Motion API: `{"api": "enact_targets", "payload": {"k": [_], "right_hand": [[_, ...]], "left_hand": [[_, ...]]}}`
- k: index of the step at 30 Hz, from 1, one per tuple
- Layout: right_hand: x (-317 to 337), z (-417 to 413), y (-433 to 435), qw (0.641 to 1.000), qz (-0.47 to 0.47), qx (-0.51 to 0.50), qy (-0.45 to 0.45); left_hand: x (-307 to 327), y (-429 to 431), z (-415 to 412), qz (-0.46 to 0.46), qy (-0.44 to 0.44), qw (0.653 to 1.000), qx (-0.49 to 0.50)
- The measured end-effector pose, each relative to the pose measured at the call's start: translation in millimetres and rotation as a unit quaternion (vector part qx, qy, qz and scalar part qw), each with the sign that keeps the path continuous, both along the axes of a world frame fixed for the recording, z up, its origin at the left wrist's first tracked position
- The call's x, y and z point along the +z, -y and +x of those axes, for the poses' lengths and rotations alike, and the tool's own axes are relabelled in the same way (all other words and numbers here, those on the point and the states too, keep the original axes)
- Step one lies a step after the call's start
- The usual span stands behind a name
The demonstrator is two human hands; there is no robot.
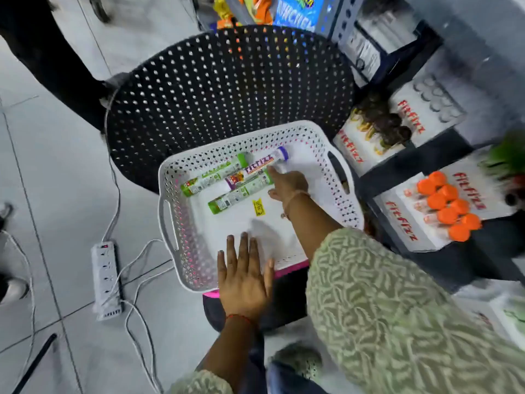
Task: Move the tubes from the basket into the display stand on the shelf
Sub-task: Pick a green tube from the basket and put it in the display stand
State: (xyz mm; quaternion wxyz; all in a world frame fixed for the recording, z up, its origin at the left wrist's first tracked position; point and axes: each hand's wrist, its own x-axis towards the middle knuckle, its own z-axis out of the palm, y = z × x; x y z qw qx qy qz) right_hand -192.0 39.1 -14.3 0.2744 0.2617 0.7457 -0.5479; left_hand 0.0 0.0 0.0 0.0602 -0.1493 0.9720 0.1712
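A white perforated basket [335, 177] rests on a black chair seat. Three tubes lie in it: a green-capped tube [213, 176] at the back, a purple-capped Fitfizz tube [260, 166] lying across it, and another green tube [238, 196] in front. My right hand [287, 184] reaches into the basket with its fingers spread; the index fingertip touches the purple-capped tube near its cap end. It grips nothing. My left hand [244, 277] lies flat and open on the basket's near rim. Fitfizz display stands sit on the shelf at right: one with orange-capped tubes [449, 206], one with dark-capped tubes [380, 129].
A black perforated chair back [221, 89] rises behind the basket. A small yellow label [259, 206] lies on the basket floor. A white power strip [106, 280] and cables lie on the tiled floor at left. Another person's dark leg [56, 58] stands at upper left.
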Motion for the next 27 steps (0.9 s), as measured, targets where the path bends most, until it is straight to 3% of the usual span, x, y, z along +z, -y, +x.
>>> {"api": "enact_targets", "payload": {"k": [5, 9, 13, 16, 21, 24, 27], "right_hand": [[-4, -2, 15, 0.999, 0.028, -0.028, -0.027], [7, 7, -14, 0.99, -0.05, -0.121, -0.055], [48, 21, -71, 0.975, -0.117, -0.143, -0.123], [100, 36, -127, 0.967, -0.115, -0.149, -0.172], [214, 82, -244, 0.929, -0.093, -0.217, -0.284], [281, 117, -308, 0.91, -0.041, -0.24, -0.335], [342, 160, -369, 0.87, 0.04, -0.295, -0.393]], "left_hand": [[-4, -1, 4, -0.021, -0.034, 0.999, 0.009], [3, 0, 2, -0.005, -0.009, 1.0, -0.005], [12, -3, 2, 0.021, -0.006, 1.0, 0.004], [27, -12, 0, 0.074, -0.009, 0.997, -0.01], [81, -94, -41, 0.145, -0.112, 0.974, -0.134], [120, -168, -66, 0.181, -0.18, 0.936, -0.244], [154, -247, -70, 0.19, -0.231, 0.879, -0.371]]}}
